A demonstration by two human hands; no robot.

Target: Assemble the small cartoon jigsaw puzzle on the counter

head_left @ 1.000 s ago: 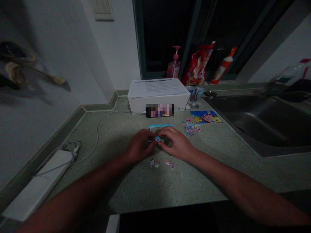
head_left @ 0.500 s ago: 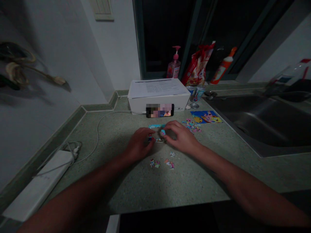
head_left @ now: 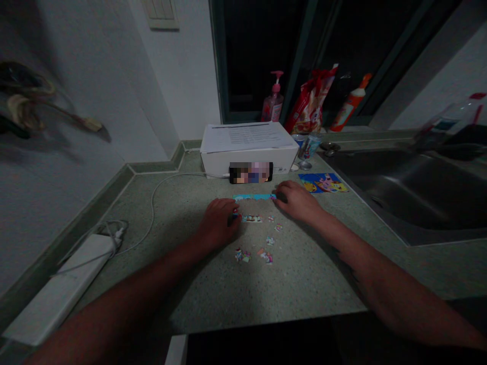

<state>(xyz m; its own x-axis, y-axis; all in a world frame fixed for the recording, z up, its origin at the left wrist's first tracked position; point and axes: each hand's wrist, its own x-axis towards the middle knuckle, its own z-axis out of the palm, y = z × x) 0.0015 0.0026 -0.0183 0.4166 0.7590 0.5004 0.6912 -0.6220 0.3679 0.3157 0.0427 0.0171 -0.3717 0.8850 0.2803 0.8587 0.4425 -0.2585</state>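
Note:
Joined jigsaw pieces form a light-blue top strip [head_left: 253,196] and a shorter bottom strip [head_left: 251,219] on the counter. My left hand [head_left: 218,221] rests at their left side, thumb and fingers curved around the left edge pieces, which it partly hides. At the right end of the top strip, my right hand [head_left: 299,201] pinches a small jigsaw piece [head_left: 273,197] with pink and blue on it. Loose pieces [head_left: 270,240] lie nearer to me, with a small cluster [head_left: 242,255] and another cluster [head_left: 266,255] below. The right hand covers the pile of pieces beside it.
A phone [head_left: 250,173] leans against a white box [head_left: 249,147] behind the puzzle. A blue picture card [head_left: 323,183] lies to the right, near the sink [head_left: 411,197]. A white power strip [head_left: 64,289] with a cable is at left. Bottles and a red bag [head_left: 310,104] stand behind.
My right hand has moved right and slightly away from me, from the middle of the puzzle to the top strip's right end. The left hand stays nearly in place.

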